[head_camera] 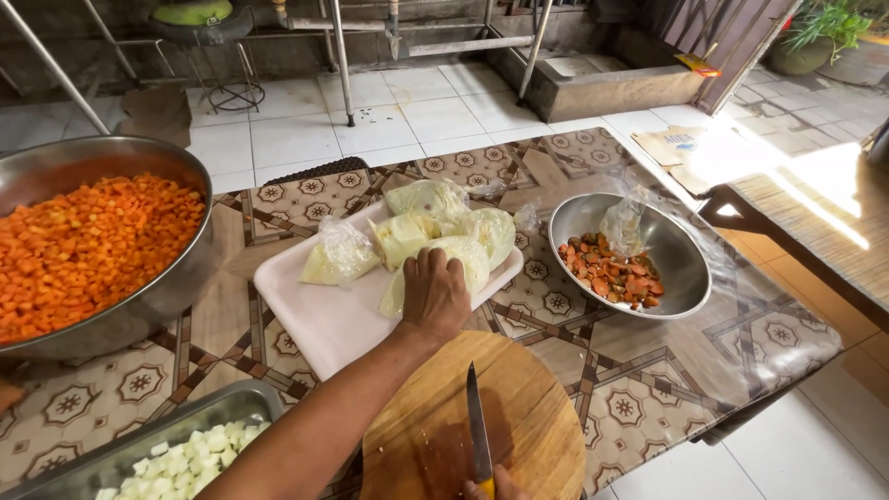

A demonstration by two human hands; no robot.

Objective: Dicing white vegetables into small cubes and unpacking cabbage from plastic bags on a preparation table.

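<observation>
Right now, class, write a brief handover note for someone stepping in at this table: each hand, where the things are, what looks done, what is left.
Left hand: reaching across, resting on a bagged cabbage piece on the white tray.
Right hand: at the bottom edge, gripping a knife laid over the round wooden board.
Done: diced carrot fills the large steel bowl; pale diced cubes lie in the steel pan; peelings sit in the small bowl.
Left: the bagged cabbage pieces are uncut; nothing to cut is on the board.
</observation>
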